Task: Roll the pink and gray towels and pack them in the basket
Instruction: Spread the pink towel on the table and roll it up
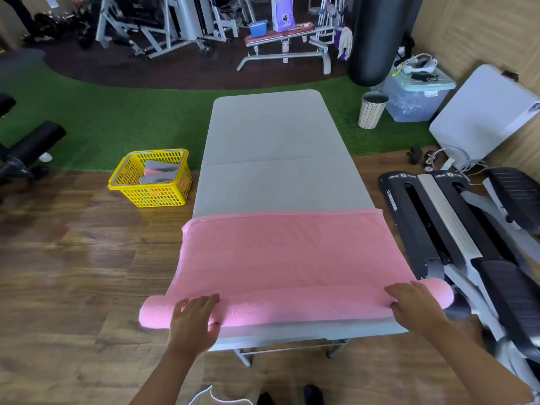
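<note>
Basket (pixel 152 197) towels partly hidden

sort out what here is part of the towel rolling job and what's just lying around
Job: pink towel, left hand, right hand, yellow basket, rolled towels, table.
Lying about: bin, plastic box, purple bag, punch bag.
</note>
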Action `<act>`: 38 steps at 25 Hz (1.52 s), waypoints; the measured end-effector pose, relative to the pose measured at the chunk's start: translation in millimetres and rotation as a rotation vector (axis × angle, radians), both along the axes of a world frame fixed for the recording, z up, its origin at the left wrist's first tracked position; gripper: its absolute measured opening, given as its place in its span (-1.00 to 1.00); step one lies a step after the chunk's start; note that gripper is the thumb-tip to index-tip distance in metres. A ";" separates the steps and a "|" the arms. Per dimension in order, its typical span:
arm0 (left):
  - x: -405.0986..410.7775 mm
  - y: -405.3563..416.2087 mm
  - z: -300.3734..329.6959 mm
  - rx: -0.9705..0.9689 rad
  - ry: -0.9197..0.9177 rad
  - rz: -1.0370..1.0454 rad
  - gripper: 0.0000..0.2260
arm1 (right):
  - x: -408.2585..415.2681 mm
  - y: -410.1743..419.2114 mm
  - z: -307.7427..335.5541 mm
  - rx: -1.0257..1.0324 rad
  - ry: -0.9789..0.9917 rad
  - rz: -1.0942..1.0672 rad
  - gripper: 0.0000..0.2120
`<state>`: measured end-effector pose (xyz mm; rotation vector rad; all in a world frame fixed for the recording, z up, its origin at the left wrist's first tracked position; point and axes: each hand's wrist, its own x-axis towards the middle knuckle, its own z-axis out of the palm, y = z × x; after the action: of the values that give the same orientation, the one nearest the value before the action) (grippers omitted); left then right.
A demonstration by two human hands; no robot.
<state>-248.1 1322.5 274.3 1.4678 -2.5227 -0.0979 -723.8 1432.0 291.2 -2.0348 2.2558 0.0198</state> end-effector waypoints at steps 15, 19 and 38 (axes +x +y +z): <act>-2.3 -4.6 -5.6 -0.004 -0.019 0.091 -0.33 | -13.2 -0.5 -12.3 0.083 -0.142 -0.069 -0.41; -0.6 -12.2 5.8 0.026 0.004 0.046 -0.57 | -11.3 -14.6 9.9 0.258 -0.100 -0.072 -0.52; 18.1 -9.4 2.9 0.076 0.038 0.055 -0.60 | -9.4 -17.6 9.4 0.205 -0.109 -0.061 -0.50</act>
<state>-230.0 1313.2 277.2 1.5465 -2.4719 -0.2127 -733.3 1414.5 300.6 -1.8191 2.1509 0.1265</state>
